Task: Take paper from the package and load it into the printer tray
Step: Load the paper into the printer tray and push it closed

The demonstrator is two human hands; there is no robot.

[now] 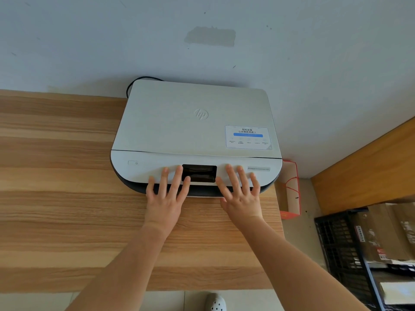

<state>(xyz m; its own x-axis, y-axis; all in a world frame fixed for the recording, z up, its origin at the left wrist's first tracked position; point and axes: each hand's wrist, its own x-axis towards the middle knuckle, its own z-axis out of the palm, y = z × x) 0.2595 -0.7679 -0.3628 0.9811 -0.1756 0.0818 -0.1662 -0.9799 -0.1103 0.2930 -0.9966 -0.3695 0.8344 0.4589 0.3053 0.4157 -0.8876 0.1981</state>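
Observation:
A white printer with a dark base sits on a wooden table against the wall. Its lid is closed and a black screen is set in the front panel. My left hand lies flat with fingers spread on the front panel, just left of the screen. My right hand lies the same way just right of the screen. Both hands hold nothing. The dark front edge of the tray shows between my hands under the panel. No paper package is in view.
A black cable runs behind the printer. An orange and white box stands on the floor beside the table's right edge. A black crate with cartons sits at the lower right. My shoe shows below the table.

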